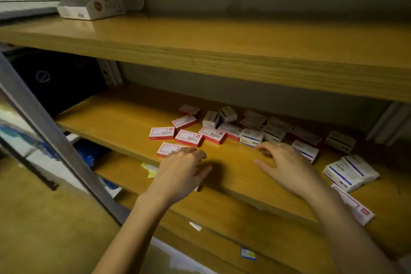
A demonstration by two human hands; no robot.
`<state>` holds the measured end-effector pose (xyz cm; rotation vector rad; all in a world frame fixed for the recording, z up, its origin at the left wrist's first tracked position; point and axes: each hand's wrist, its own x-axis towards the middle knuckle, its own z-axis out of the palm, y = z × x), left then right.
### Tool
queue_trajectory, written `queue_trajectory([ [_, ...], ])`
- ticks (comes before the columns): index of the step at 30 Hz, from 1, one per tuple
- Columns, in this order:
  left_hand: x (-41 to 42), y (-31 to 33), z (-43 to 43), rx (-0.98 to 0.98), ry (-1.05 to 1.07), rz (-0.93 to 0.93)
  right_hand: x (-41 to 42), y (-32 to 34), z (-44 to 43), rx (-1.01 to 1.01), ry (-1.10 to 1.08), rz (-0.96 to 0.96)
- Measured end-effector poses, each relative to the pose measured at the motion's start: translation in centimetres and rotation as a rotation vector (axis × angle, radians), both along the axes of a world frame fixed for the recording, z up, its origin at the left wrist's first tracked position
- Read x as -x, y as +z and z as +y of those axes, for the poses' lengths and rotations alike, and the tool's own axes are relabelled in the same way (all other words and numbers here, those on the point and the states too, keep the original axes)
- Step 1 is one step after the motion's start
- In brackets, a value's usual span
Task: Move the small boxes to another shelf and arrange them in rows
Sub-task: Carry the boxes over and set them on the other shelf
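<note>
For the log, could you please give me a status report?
Left hand, right hand open, empty. Small boxes scattered on middle shelf. Nothing in the way.

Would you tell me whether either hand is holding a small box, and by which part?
Neither holds anything. The left hand reaches over the corner of a red-and-white box without gripping it. The right hand is open beside a blue-and-white box.

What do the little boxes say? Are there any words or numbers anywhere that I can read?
Nothing here can be read; it is all blurred or too small.
Red and white small boxes: printed labels, blurred.
Blue and white small boxes: striped labels, blurred.
Cardboard carton on the top shelf: dark print and a round mark, blurred.
Dark case at the left: round emblem, no letters legible.
Blue and yellow sticker low down: too small.
</note>
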<state>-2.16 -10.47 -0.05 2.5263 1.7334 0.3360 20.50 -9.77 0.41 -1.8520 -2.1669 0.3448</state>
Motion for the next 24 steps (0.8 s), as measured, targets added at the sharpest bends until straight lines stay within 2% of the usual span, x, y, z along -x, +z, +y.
queue_trajectory([
  [4,1.5,0.0,3.1,-0.011,-0.095,0.003,1.7,-0.2,2.9,-0.07,-0.156,-0.088],
  [11,3.4,-0.9,8.1,-0.028,-0.163,-0.028,3.5,-1.3,5.7,0.016,-0.282,-0.292],
  [19,3.4,-1.4,11.9,0.001,-0.258,-0.016,4.1,-1.1,5.4,-0.002,-0.352,-0.262],
  [24,2.9,-1.9,13.9,0.028,-0.317,0.017,4.7,0.1,3.4,-0.1,-0.393,-0.196],
])
